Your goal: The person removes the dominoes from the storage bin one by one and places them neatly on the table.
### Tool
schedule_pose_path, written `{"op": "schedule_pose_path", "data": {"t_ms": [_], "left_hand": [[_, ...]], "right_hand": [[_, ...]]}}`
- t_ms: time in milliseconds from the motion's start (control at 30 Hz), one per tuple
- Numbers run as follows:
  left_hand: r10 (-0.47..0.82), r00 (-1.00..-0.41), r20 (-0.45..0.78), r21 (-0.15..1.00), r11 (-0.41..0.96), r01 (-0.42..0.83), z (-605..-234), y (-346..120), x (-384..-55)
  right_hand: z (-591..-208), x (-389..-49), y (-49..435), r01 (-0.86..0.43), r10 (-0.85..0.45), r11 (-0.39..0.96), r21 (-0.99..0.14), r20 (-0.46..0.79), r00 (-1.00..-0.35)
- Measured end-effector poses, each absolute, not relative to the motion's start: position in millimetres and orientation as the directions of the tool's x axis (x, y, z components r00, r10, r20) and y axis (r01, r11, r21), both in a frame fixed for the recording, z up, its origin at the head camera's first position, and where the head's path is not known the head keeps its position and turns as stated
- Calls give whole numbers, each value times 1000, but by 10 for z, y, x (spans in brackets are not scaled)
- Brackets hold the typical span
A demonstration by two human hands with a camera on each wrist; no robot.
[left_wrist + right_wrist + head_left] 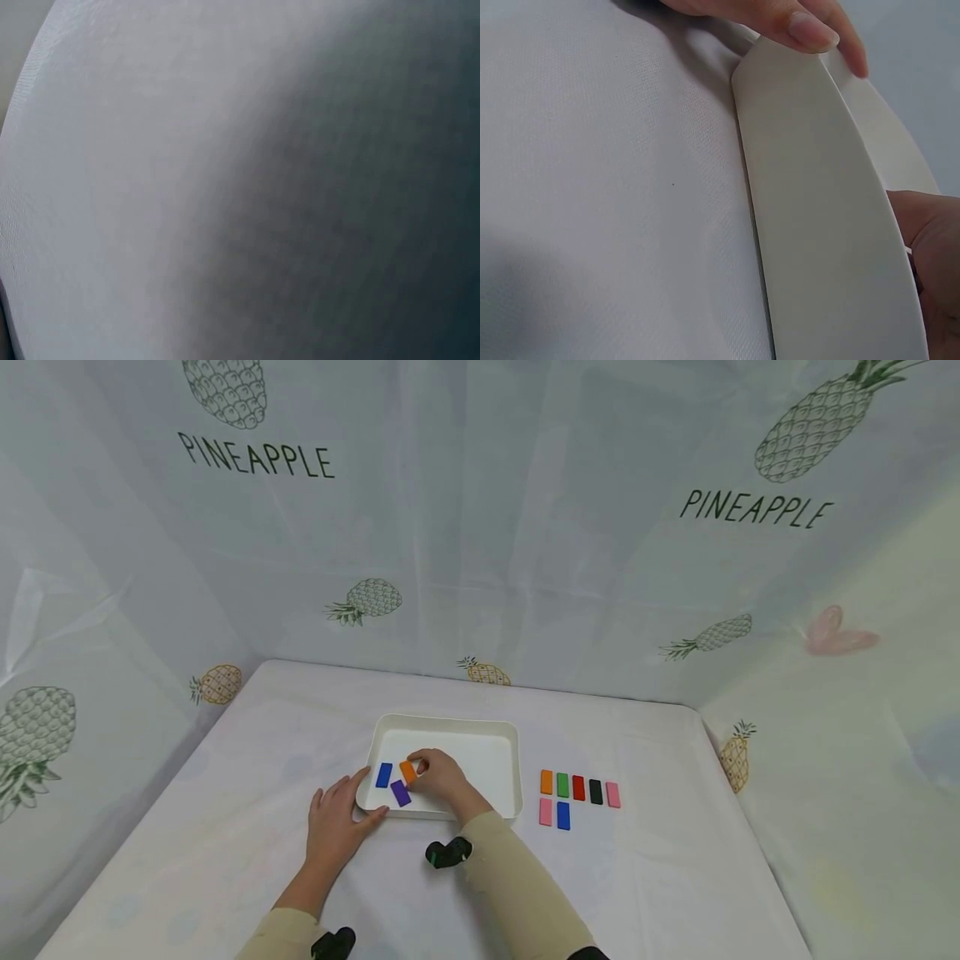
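Observation:
A shallow white tray (480, 727) lies on the white cloth. Over its left part, my right hand (441, 774) pinches an orange tile (408, 772) at its right side. Beside that tile lie a blue tile (384, 775) and a purple tile (401, 792), both inside the tray. My left hand (337, 821) spans the tray's near left corner, index finger along the left wall and thumb at the front wall. The right wrist view shows the left thumb (814, 31) on the rim, while part of the right hand (935, 247) shows behind the tray wall.
Right of the tray, several tiles lie in two rows: orange (546, 782), green (562, 785), red (578, 788), black (596, 792) and pink (613, 795) above, pink (545, 812) and blue (563, 816) below. A pineapple-print curtain (480, 527) surrounds the table. Blurred cloth fills the left wrist view.

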State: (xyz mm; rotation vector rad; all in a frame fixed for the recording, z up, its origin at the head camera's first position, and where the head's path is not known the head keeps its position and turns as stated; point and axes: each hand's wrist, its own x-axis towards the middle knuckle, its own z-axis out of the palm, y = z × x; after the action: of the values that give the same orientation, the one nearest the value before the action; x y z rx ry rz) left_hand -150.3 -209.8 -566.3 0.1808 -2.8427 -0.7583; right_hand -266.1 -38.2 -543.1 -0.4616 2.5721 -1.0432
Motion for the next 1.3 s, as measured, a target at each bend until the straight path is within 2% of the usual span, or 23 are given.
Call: {"op": "schedule_pose_path", "data": {"t_ms": [300, 567, 1000, 1300], "left_hand": [[-160, -973, 165, 504, 862, -56, -5692, -2108, -1509], [-159, -973, 168, 505, 861, -53, -5698, -2110, -1502], [-167, -964, 207, 506, 862, -41, -5683, -2112, -1500], [-165, -970, 176, 519, 853, -51, -5666, -2100, -1503]], "right_hand": [[-5381, -2600, -334, -152, -424, 614, -775, -160, -892], [-5407, -2570, -306, -167, -436, 606, -778, -148, -888], [-5256, -2396, -168, -102, -400, 530, -842, -142, -905], [-5171, -2199, -25, -163, -376, 525, -835, -56, -925]]}}
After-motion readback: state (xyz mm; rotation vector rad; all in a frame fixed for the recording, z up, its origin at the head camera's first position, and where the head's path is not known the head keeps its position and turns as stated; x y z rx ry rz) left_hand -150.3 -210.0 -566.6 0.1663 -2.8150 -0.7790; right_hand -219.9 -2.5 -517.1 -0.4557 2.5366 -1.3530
